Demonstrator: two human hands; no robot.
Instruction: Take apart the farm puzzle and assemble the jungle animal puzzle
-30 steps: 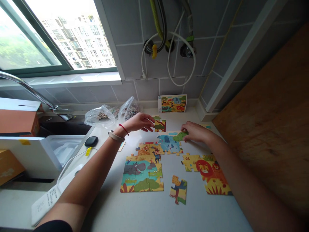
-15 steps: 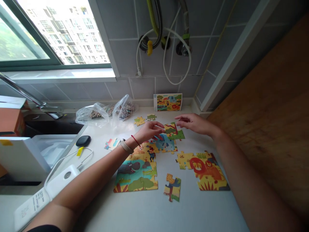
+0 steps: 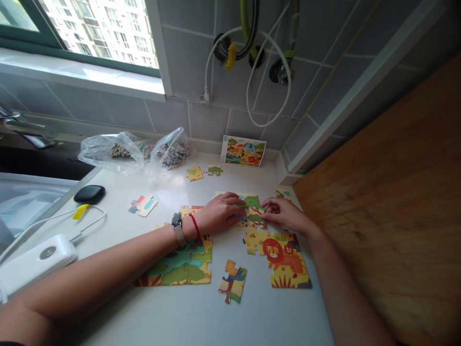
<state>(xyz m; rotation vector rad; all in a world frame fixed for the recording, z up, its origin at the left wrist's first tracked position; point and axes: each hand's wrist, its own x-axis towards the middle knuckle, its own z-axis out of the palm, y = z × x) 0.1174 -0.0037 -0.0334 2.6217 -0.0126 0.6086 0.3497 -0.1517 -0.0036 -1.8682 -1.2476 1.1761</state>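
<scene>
My left hand (image 3: pixel 227 210) lies palm down with fingers stretched over the joined jigsaw puzzle, hiding part of it. Its fingertips reach the left edge of a green and yellow puzzle piece (image 3: pixel 256 218) with a red-brown branch. My right hand (image 3: pixel 283 211) pinches this piece at its right edge, low over the counter. Behind it the joined part shows a green puzzle corner (image 3: pixel 252 199). The hippo section (image 3: pixel 187 274) is partly under my left forearm. A joined lion section (image 3: pixel 286 262) lies front right, and a small joined strip (image 3: pixel 233 282) lies between the sections.
The picture card (image 3: pixel 245 151) leans on the back wall. Loose pieces include a yellow one (image 3: pixel 195 173), a green one (image 3: pixel 215 170), a pale one (image 3: pixel 143 205) and one at right (image 3: pixel 283 193). Bags of pieces (image 3: pixel 173 151) stand back left. A white power strip (image 3: pixel 46 259) lies left.
The branch piece has come down and nearer, below the green corner. My right hand has closed on its right edge; my left hand has flattened over the puzzle. The view has shifted right.
</scene>
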